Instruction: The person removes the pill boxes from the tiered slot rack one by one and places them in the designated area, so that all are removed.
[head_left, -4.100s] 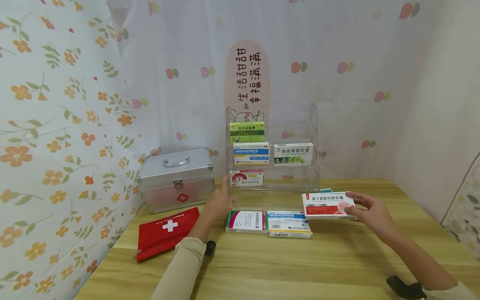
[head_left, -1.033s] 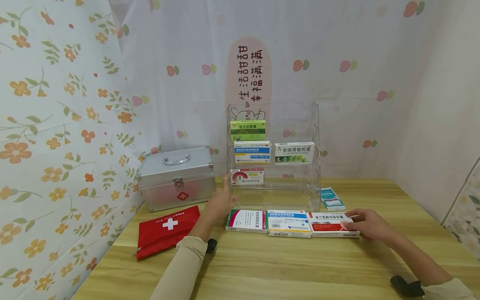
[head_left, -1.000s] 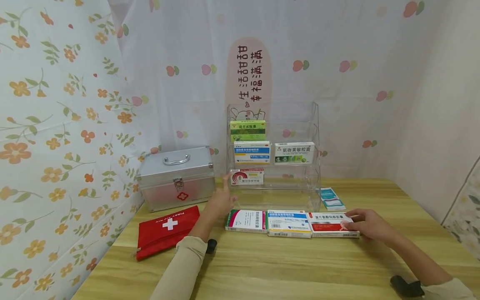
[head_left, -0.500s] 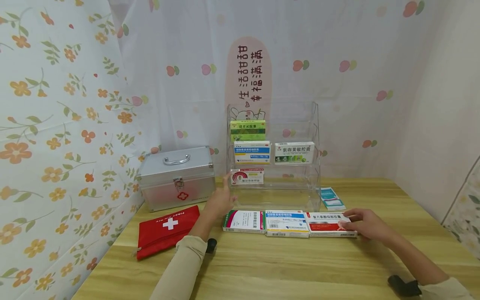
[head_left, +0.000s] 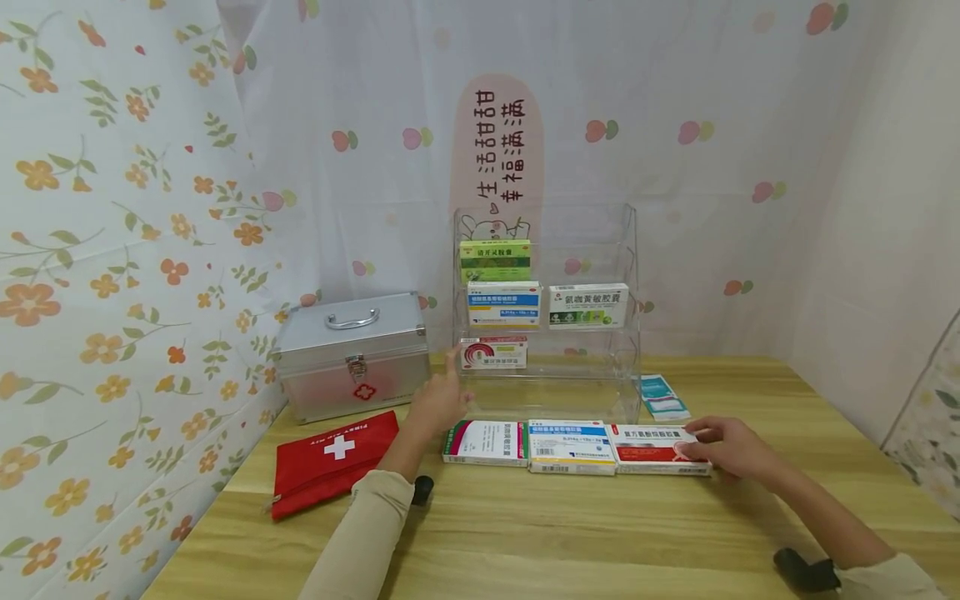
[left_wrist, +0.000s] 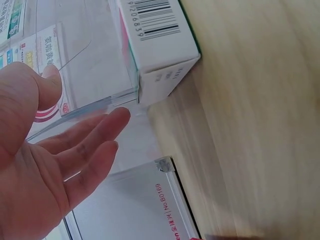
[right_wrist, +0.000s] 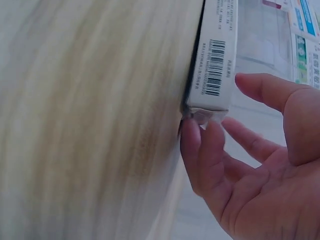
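In the head view my right hand (head_left: 733, 448) holds the right end of a red-and-white medicine box (head_left: 652, 454) lying flat on the table. In the right wrist view its fingertips touch the box's end (right_wrist: 212, 70), with the thumb at its upper edge. Left of it, in one row, lie a blue-and-white medicine box (head_left: 572, 446) and a green-edged medicine box (head_left: 486, 442). My left hand (head_left: 438, 402) is at the left side of the clear acrylic rack (head_left: 555, 396), index finger extended upward. The left wrist view shows that hand (left_wrist: 45, 170) with nothing in it.
The rack holds a green box (head_left: 495, 262), a blue-white box (head_left: 504, 305), a white-green box (head_left: 588, 307) and a red-white box (head_left: 493, 354). A silver case (head_left: 352, 358) and red first-aid pouch (head_left: 337, 467) stand left. Teal packets (head_left: 663, 398) lie right of the rack.
The red-and-white box came down from above the table into the row. Over the last second all three boxes slid slightly left with my right hand. My left hand stayed almost in place.
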